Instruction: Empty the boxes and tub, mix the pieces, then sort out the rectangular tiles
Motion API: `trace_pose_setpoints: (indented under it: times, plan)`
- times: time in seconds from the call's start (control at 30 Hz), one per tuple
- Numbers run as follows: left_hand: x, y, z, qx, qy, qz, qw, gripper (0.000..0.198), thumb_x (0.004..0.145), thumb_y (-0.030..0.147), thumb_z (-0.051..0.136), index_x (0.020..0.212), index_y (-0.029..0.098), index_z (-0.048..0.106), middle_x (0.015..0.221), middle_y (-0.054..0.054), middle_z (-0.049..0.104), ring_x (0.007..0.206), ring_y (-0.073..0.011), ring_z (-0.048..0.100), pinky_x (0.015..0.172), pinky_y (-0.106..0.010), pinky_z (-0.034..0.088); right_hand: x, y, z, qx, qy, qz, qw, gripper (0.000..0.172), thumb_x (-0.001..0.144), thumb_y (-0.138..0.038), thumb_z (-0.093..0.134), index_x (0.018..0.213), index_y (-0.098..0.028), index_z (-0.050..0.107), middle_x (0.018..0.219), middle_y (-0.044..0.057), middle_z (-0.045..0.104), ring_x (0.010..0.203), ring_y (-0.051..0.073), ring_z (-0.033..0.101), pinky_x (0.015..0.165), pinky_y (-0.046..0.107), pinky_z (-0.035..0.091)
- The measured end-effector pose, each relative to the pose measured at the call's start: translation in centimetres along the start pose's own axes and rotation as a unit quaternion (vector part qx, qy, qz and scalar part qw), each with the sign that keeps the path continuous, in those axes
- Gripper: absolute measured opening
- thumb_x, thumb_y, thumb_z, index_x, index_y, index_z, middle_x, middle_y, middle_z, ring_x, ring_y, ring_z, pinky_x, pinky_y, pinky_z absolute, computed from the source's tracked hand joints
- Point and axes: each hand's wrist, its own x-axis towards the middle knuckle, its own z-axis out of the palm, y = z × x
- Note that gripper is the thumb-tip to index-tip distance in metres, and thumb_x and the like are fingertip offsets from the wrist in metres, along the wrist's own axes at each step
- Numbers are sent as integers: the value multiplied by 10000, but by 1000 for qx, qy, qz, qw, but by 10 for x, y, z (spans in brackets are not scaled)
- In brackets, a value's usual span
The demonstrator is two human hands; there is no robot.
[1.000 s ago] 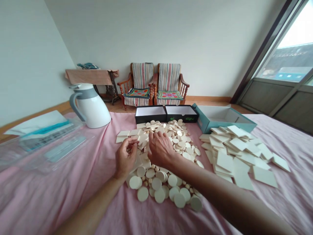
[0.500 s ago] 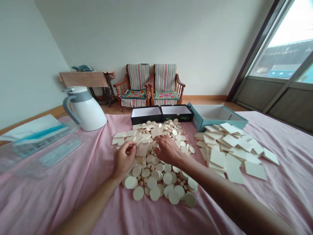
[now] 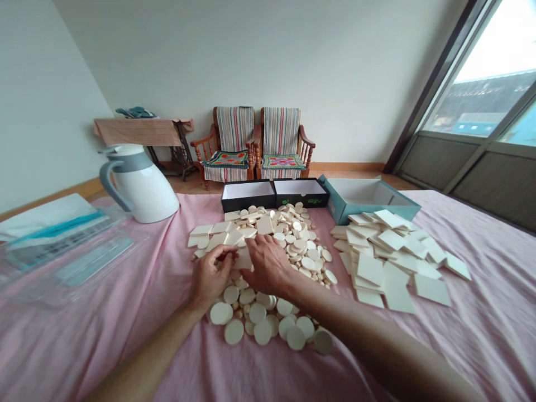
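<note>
A heap of cream wooden discs and small squares [image 3: 288,240] lies on the pink cloth [image 3: 125,312]. My left hand [image 3: 209,276] rests at the heap's left side, fingers curled in a pinch on a small cream piece. My right hand [image 3: 268,265] lies palm down on the middle of the heap, fingers bent and touching a square piece [image 3: 243,258] between the two hands. Larger discs [image 3: 259,326] lie in front of my wrists.
A pile of larger cream square tiles [image 3: 393,257] lies to the right, before an open teal box [image 3: 368,195]. Two open black boxes [image 3: 272,192] stand behind the heap. A white jug [image 3: 140,181] and clear plastic folders [image 3: 62,245] are at left. Two striped chairs stand behind.
My right hand has drawn back left toward my left hand, onto the square piece. The left hand has stayed in its pinch at the heap's edge. The view shifted slightly.
</note>
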Motion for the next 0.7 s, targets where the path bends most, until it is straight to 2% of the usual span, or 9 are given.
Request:
trace_pose_setpoints:
  times: [0.1,0.17,0.27,0.4,0.57,0.7]
  plan:
    - [0,-3,0,-1,13,-2,1000,199,852,317,540,907,180,673,818,-36,740,743,-184,712,664,-260,550,-17,15,-14,6,29,7,1000,389,756,-378,650,1058,-144,577,1035,128,597,959,270,532,835,400,435]
    - [0,-5,-1,0,17,-1,1000,200,854,324,541,916,181,666,822,-37,742,754,-186,717,663,-256,553,-35,33,-25,27,53,22,998,381,765,-384,653,1063,-158,584,1034,120,593,958,263,530,843,401,441]
    - [0,-7,-2,5,21,2,1000,199,858,325,538,920,182,661,817,-38,744,760,-186,720,663,-249,553,-67,72,-39,62,92,53,992,373,791,-384,643,1092,-169,590,1027,109,597,953,246,545,842,389,459]
    - [2,-4,-4,13,26,7,1000,199,860,318,528,920,180,660,829,-39,744,773,-181,719,648,-235,549,-114,129,-53,51,149,117,981,403,811,-398,629,1150,-186,583,1055,104,608,943,240,586,822,381,482]
    - [3,-2,-6,16,31,9,999,200,860,317,524,901,175,659,830,-42,741,775,-176,717,647,-226,546,-161,177,-52,6,183,167,969,403,833,-447,600,1141,-187,600,1100,110,629,962,257,610,832,405,491]
    - [3,-1,-5,16,33,2,999,199,854,319,525,896,177,659,802,-33,742,758,-174,717,628,-223,544,-165,186,-47,-36,194,164,967,362,850,-419,571,1120,-184,625,1103,117,654,988,289,608,841,445,484]
